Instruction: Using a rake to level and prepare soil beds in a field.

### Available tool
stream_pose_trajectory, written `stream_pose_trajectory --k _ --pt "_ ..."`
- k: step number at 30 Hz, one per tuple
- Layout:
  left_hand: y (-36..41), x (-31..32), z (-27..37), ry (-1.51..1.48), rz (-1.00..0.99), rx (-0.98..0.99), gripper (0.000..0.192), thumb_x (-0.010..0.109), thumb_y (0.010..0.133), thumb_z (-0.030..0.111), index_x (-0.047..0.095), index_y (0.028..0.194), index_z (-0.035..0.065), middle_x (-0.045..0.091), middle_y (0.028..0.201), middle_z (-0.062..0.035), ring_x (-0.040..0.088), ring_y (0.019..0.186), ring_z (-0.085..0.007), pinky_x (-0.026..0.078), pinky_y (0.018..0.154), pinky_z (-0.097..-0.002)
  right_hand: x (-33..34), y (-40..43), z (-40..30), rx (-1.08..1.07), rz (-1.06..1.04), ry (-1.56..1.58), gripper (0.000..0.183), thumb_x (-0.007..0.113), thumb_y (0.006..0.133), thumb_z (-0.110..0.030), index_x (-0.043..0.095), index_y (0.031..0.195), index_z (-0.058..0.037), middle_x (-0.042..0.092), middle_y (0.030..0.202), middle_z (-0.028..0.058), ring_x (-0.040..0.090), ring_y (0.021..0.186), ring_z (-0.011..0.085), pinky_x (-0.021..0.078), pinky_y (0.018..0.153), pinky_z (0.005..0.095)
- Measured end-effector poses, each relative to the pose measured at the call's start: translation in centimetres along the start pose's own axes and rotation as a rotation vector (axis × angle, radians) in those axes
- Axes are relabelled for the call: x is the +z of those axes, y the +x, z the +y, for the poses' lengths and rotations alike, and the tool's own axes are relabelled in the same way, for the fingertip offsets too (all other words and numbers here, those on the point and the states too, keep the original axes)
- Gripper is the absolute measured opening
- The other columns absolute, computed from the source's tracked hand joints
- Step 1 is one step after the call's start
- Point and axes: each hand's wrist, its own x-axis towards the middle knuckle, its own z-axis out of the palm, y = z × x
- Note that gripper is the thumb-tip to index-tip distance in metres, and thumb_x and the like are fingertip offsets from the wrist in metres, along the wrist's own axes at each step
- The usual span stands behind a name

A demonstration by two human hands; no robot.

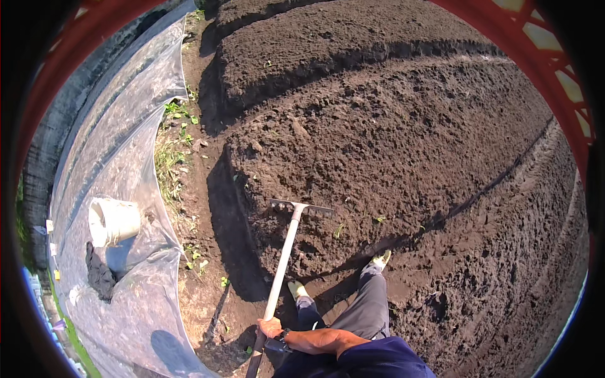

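My right hand point(269, 327) is closed around the long handle of a garden rake point(285, 255), with a dark band or watch at the wrist. The forearm comes in from the lower right, out of a navy sleeve. The wide metal rake head point(301, 206) rests on the near left end of a raised bed of dark, crumbly soil point(378, 156). Its handle slants down past my hand, its lower part dark, and runs out at the bottom edge. My left hand is out of view. Both my feet stand at the near edge of the bed, in pale footwear.
A shadowed furrow point(231, 227) runs along the bed's left end. Beyond a weedy strip point(172, 165), a translucent sheet point(142, 179) lies on the left, bearing a white bucket point(116, 221) and a dark cloth-like thing point(99, 274). More soil beds point(340, 38) lie at the top.
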Motion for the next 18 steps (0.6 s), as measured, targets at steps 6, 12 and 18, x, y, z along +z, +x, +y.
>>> stream_pose_trajectory --k 6,12,18 --pt "4.2 0.0 0.9 -0.041 0.133 0.194 0.018 0.066 0.074 0.02 0.068 0.085 0.0065 0.067 0.076 -0.0169 0.065 0.074 -0.036 0.05 0.069 -0.0475 -17.1 9.3 -13.9 0.422 0.384 0.547 0.022 0.063 0.08 -0.014 0.054 0.061 -0.0057 0.053 0.053 0.0049 0.057 0.046 0.0194 0.0478 0.042 0.0352" --pt "7.8 -6.1 21.6 0.034 0.154 0.539 0.036 0.075 0.066 0.027 0.063 0.09 0.0031 0.066 0.082 -0.0232 0.064 0.081 -0.0417 0.052 0.072 -0.0464 -42.8 16.5 -20.9 -0.116 0.706 0.347 0.023 0.063 0.084 -0.021 0.057 0.068 -0.0056 0.055 0.055 0.0051 0.055 0.044 0.0197 0.0471 0.042 0.0356" --pt "6.1 -6.4 20.7 0.075 0.26 0.613 0.033 0.073 0.068 0.022 0.064 0.094 0.0031 0.066 0.08 -0.0227 0.064 0.078 -0.0412 0.051 0.068 -0.046 -45.3 14.9 -14.1 -0.015 0.851 0.403 0.02 0.057 0.083 -0.016 0.052 0.066 -0.0072 0.051 0.054 0.0051 0.052 0.041 0.02 0.0479 0.041 0.0358"
